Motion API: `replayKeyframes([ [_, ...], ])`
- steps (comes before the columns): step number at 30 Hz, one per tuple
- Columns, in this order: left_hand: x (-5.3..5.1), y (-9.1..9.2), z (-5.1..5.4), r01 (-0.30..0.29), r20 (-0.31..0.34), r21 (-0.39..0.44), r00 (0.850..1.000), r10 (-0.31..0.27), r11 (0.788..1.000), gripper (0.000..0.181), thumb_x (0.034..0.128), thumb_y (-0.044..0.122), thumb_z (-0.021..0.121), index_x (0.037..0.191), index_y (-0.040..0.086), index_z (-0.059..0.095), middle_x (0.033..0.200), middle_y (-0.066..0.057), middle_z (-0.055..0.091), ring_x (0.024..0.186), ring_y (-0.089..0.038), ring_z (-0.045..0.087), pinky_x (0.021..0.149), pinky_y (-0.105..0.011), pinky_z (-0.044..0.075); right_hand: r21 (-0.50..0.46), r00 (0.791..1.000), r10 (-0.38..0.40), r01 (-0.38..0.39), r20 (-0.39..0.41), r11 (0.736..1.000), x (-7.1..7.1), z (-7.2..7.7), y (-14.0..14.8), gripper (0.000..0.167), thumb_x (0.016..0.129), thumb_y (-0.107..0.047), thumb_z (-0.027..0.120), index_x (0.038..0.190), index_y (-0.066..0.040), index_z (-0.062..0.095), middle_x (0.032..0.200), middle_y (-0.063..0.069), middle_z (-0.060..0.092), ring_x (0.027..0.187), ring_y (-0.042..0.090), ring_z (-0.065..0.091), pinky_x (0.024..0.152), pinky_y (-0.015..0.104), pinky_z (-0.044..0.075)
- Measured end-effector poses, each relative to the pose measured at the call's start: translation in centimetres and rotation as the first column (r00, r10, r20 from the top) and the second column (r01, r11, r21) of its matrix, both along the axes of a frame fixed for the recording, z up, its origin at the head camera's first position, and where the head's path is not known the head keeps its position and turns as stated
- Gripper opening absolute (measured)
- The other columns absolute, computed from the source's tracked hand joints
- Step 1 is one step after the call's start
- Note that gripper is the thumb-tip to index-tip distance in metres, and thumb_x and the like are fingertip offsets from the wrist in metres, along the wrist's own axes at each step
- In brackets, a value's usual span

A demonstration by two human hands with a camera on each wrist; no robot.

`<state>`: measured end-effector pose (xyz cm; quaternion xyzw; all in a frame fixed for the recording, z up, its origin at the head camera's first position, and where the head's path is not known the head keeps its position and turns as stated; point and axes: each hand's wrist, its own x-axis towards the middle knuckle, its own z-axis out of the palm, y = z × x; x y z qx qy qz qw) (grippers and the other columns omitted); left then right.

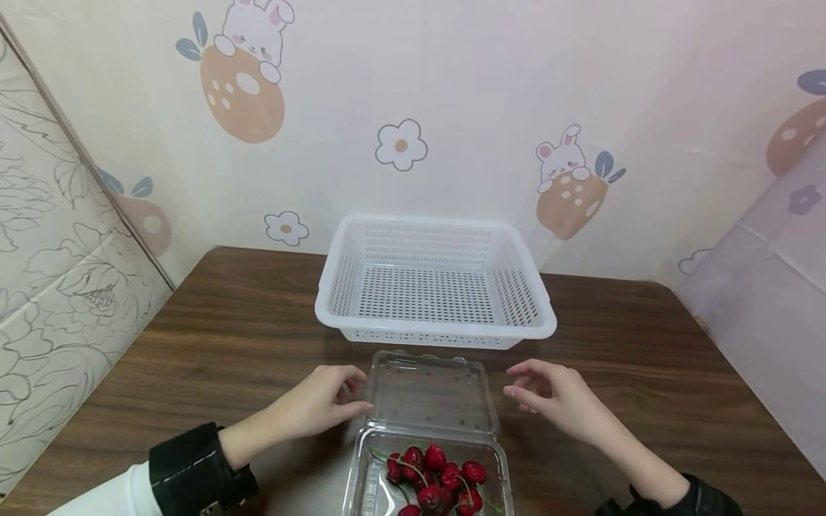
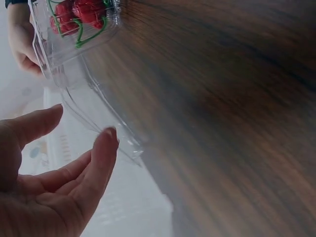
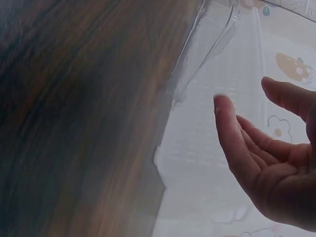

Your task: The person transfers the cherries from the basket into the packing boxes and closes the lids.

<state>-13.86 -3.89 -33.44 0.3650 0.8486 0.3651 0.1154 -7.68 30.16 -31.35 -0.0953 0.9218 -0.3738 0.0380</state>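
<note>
A clear plastic clamshell box [image 1: 351,494] lies at the near middle of the table, its lid [image 1: 429,394] folded back flat away from me. Red cherries [image 1: 445,480] with green stems fill part of its tray. My left hand [image 1: 316,401] hovers just left of the lid, thumb and fingers parted and loosely bent. In the left wrist view its fingertips [image 2: 106,138] are close to the lid's edge; whether they touch is unclear. To the right of the lid is my right hand [image 1: 561,398], apart from it, fingers relaxed around bare air.
Behind the lid stands a white perforated plastic basket [image 1: 435,330], with nothing in it. The brown wooden table [image 1: 258,315] ends at a wall covering [image 1: 477,93] printed with rabbits and flowers. Another patterned sheet [image 1: 71,287] hangs at the left.
</note>
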Motion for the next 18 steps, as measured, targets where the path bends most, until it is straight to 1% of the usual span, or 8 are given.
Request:
replayKeyframes([
  [3,-0.5,-0.1,-0.2,0.001,0.137,0.024,0.991,-0.004,1.0,0.04,0.0802,0.021,0.066,0.102,-0.011,0.055,0.076,-0.004,0.059,0.056,-0.009,0.057,0.052,-0.021,0.047,-0.113,0.984,0.02,0.001,0.179,0.994,-0.3,-0.1,0.2,0.046,0.084,-0.027,0.061,0.109,0.01,0.051,0.08,0.009,0.061,0.063,0.02,0.061,0.054,0.026,0.051],
  [5,-0.8,0.0,-0.4,-0.01,0.246,0.049,0.969,-0.003,0.999,0.042,0.0807,0.02,0.065,0.103,-0.012,0.053,0.075,-0.004,0.059,0.055,-0.014,0.058,0.049,-0.023,0.048,-0.191,0.963,0.047,0.005,0.266,0.982,-0.5,-0.3,0.3,0.049,0.086,-0.024,0.059,0.113,0.015,0.046,0.082,0.014,0.061,0.065,0.024,0.062,0.056,0.029,0.052],
  [7,-1.0,0.1,-0.6,-0.034,0.363,0.075,0.932,0.005,0.997,0.042,0.0813,0.018,0.064,0.105,-0.015,0.051,0.074,-0.005,0.06,0.055,-0.021,0.06,0.047,-0.026,0.049,-0.266,0.938,0.086,0.008,0.337,0.964,-0.7,-0.7,0.4,0.051,0.087,-0.021,0.057,0.115,0.018,0.042,0.083,0.017,0.061,0.067,0.027,0.062,0.058,0.032,0.052],
  [9,-1.2,0.2,-0.8,-0.063,0.463,0.103,0.886,0.008,0.993,0.043,0.0819,0.016,0.063,0.106,-0.016,0.05,0.074,-0.009,0.061,0.057,-0.025,0.061,0.047,-0.03,0.051,-0.341,0.911,0.133,0.009,0.39,0.94,-0.8,-1.0,0.5,0.051,0.088,-0.018,0.055,0.115,0.021,0.039,0.085,0.019,0.061,0.069,0.027,0.062,0.06,0.034,0.053],
  [11,-1.4,0.3,-1.1,-0.091,0.533,0.126,0.846,0.01,0.988,0.043,0.0823,0.014,0.062,0.107,-0.018,0.048,0.073,-0.011,0.062,0.058,-0.026,0.062,0.049,-0.032,0.051,-0.401,0.886,0.171,0.018,0.43,0.916,-0.8,-1.4,0.5,0.05,0.089,-0.017,0.054,0.115,0.022,0.038,0.086,0.018,0.061,0.07,0.026,0.062,0.061,0.035,0.053],
  [13,-1.5,0.4,-1.3,-0.116,0.585,0.141,0.811,0.012,0.983,0.043,0.0826,0.013,0.061,0.107,-0.019,0.047,0.072,-0.012,0.062,0.058,-0.024,0.062,0.05,-0.033,0.052,-0.447,0.867,0.205,0.023,0.455,0.894,-0.8,-1.8,0.4,0.048,0.09,-0.015,0.053,0.115,0.023,0.038,0.085,0.017,0.061,0.07,0.024,0.062,0.061,0.035,0.053],
  [15,-1.6,0.5,-1.3,-0.137,0.621,0.156,0.784,0.011,0.978,0.042,0.0827,0.01,0.06,0.108,-0.02,0.046,0.071,-0.013,0.062,0.056,-0.02,0.061,0.051,-0.033,0.052,-0.482,0.854,0.235,0.02,0.463,0.876,-0.8,-2.1,0.3,0.048,0.09,-0.014,0.052,0.114,0.024,0.037,0.083,0.017,0.062,0.069,0.022,0.062,0.061,0.034,0.053],
  [18,-1.5,0.6,-1.2,-0.159,0.657,0.172,0.754,0.007,0.972,0.04,0.083,0.007,0.06,0.108,-0.021,0.045,0.07,-0.012,0.061,0.055,-0.016,0.059,0.052,-0.032,0.052,-0.509,0.851,0.259,0.011,0.457,0.86,-0.7,-2.4,0.0,0.047,0.09,-0.012,0.053,0.114,0.025,0.037,0.081,0.016,0.062,0.067,0.02,0.062,0.06,0.034,0.053],
])
